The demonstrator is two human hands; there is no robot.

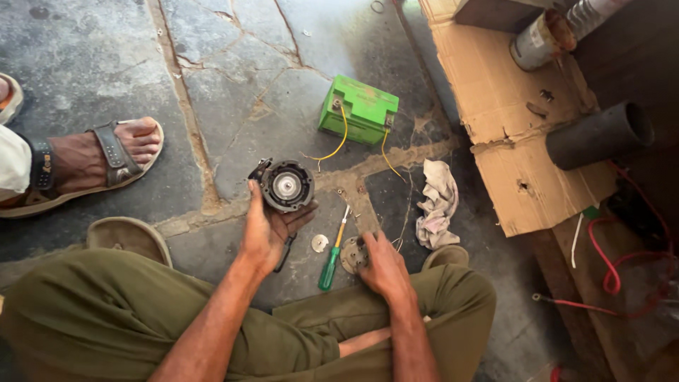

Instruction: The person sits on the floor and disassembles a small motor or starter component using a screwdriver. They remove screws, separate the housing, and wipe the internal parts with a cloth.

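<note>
Two hands in my view. Left hand [267, 228] raised palm-up, fingers gripping one round black motor housing [286, 185]. Right hand [382, 265] lowered to the floor, palm down, fingers closed on one metal disc part [351, 255]. Between them: one green-handled screwdriver [331, 260], one small washer [320, 242]. Beyond the left hand, one green battery [359, 110].

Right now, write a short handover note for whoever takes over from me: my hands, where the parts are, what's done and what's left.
Left hand: holds the round motor part up, open face to the camera.
Right hand: down on the round metal piece on the stone floor.
Between the hands: green screwdriver and a small disc.
Beyond: green battery with loose yellow wires, rag to its right.
Done: motor part looks taken apart.
Left: pieces not joined; wires not on the motor part.
</note>
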